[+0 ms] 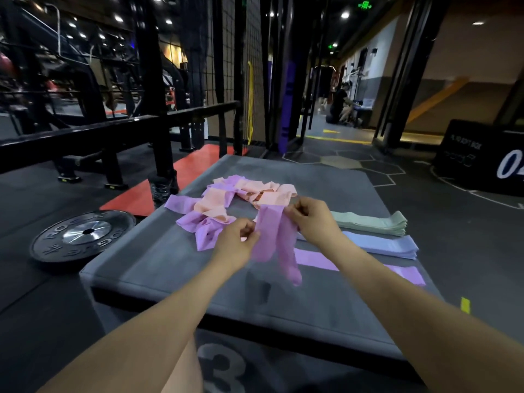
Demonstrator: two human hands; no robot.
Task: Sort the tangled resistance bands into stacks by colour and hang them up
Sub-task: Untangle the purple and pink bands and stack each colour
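Observation:
A purple resistance band hangs lifted above the grey padded box. My left hand pinches its left edge and my right hand pinches its top right. Behind them lies a tangled pile of purple and peach bands. To the right, flat stacks lie on the box: green farthest, blue in the middle, purple nearest, partly hidden by my right forearm.
A black weight plate lies on the floor left of the box. A black rack and rail stand at the left, with a wire mesh wall behind carrying hanging yellow and purple bands. A black plyo box is at the far right.

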